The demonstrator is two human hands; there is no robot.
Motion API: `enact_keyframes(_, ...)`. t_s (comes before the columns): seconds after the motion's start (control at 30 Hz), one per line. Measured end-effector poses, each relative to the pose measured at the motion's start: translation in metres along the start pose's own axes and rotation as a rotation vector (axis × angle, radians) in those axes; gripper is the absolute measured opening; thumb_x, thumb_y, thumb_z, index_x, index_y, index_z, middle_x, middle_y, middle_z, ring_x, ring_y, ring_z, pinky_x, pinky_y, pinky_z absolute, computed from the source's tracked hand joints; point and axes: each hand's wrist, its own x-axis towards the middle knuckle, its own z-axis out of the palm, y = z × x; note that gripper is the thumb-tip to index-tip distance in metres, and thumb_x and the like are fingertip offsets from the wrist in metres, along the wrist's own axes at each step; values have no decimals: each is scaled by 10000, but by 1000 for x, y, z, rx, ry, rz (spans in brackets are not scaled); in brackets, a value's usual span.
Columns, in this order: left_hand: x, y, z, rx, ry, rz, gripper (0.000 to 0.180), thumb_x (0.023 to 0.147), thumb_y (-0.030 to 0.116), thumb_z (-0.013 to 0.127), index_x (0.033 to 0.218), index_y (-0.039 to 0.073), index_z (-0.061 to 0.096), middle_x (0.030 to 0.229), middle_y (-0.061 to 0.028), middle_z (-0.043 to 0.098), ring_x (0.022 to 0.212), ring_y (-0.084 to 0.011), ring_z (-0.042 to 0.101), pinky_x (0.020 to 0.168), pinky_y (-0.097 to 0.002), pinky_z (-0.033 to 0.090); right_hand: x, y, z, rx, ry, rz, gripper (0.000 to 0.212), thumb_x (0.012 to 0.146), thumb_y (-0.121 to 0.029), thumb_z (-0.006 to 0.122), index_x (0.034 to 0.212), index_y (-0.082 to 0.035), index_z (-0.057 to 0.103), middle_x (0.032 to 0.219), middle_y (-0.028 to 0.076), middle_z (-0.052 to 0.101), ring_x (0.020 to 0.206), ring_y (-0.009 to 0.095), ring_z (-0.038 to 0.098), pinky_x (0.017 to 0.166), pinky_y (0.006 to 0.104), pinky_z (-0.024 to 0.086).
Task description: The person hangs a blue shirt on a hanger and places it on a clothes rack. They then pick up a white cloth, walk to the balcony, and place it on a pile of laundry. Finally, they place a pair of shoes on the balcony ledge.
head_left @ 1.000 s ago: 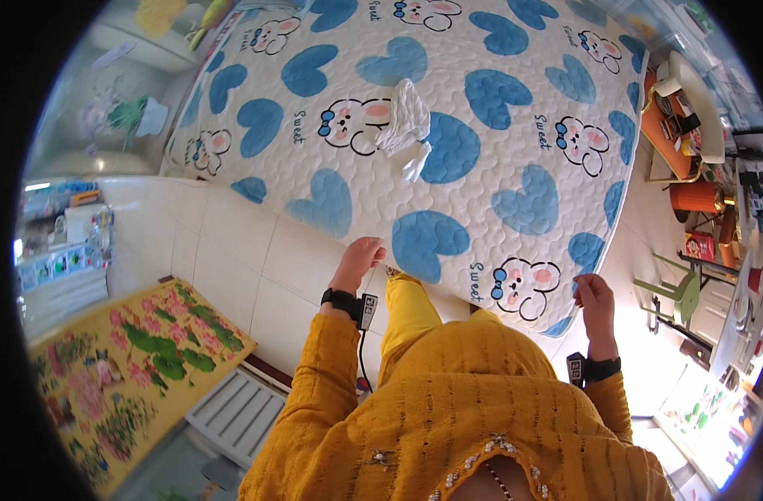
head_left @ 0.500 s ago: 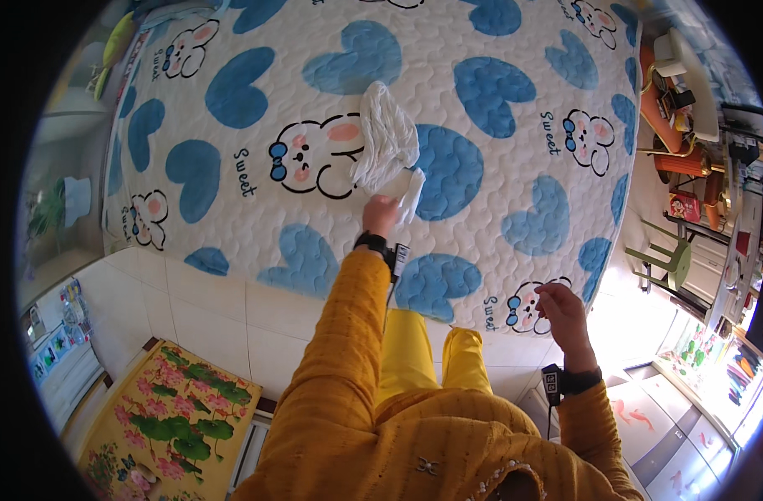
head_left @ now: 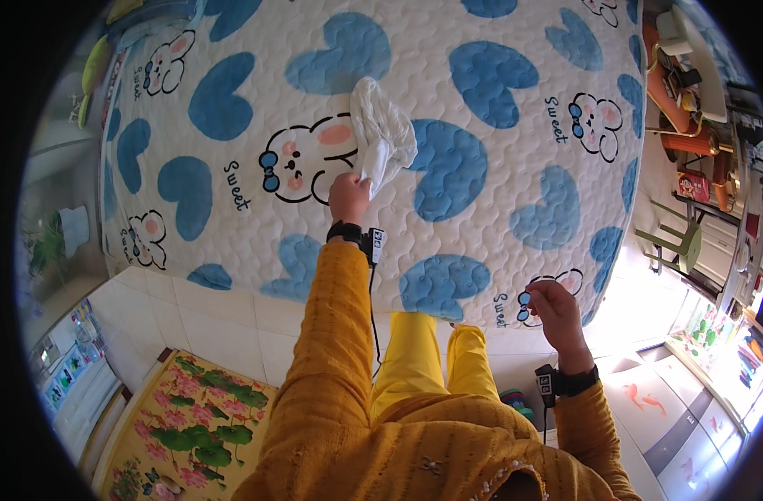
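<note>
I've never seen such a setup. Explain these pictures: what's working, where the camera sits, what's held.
There is no robot: a person works bare-handed, with a dark band on each wrist. All the pictures come from one camera worn on the head, looking down through a fisheye lens, so straight edges bend. Below lies a quilted cover printed with blue hearts and rabbits, and on it a crumpled white cloth. The left hand holds the cloth's near end; the right hand shows nothing in its grip.

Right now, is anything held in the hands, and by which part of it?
The left hand holds the white cloth by its near, narrow end; nothing shows in the right hand.
</note>
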Motion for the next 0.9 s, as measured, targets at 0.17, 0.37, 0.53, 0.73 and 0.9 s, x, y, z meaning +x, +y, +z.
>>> enact_keyframes(0.17,-59,78,-29,-426,-46,512,250,870,209,713,1004,1,674,974,-113,689,890,-230,653,788,-336,505,-22,-8,-6,22,-6,-63,155,968,-51,577,1108,-5,626,859,-10,614,740,55,559,677,208,470)
enact_keyframes(0.37,-216,171,-41,-1006,-786,502,202,946,145,661,1104,19,650,994,-8,660,928,-87,587,842,-257,468,-66,-16,-28,-150,125,-368,603,794,-89,774,1341,-54,524,1121,79,648,979,163,631,805,289,510)
enact_keyframes(0.53,-313,211,-20,-1051,-1221,310,249,969,92,618,1197,-6,614,1083,-18,662,1002,-93,587,918,-271,455,-124,10,-60,-371,331,-572,685,725,-155,821,1338,-57,529,1275,134,589,1170,308,570,945,401,485)
enact_keyframes(0.73,-390,258,33,-1006,-1335,242,166,981,108,601,1129,36,622,1088,-35,663,984,-120,612,895,-284,485,-206,78,-121,28,512,-441,123,882,-51,603,994,-17,643,906,85,660,845,228,628,791,321,497)
enact_keyframes(0.9,-471,306,105,-1098,-1399,187,166,1014,182,551,1140,83,594,1131,-72,657,1048,-207,629,927,-346,512,-281,156,-180,426,552,-467,166,943,-93,504,1005,1,626,954,50,642,884,145,573,802,272,471)
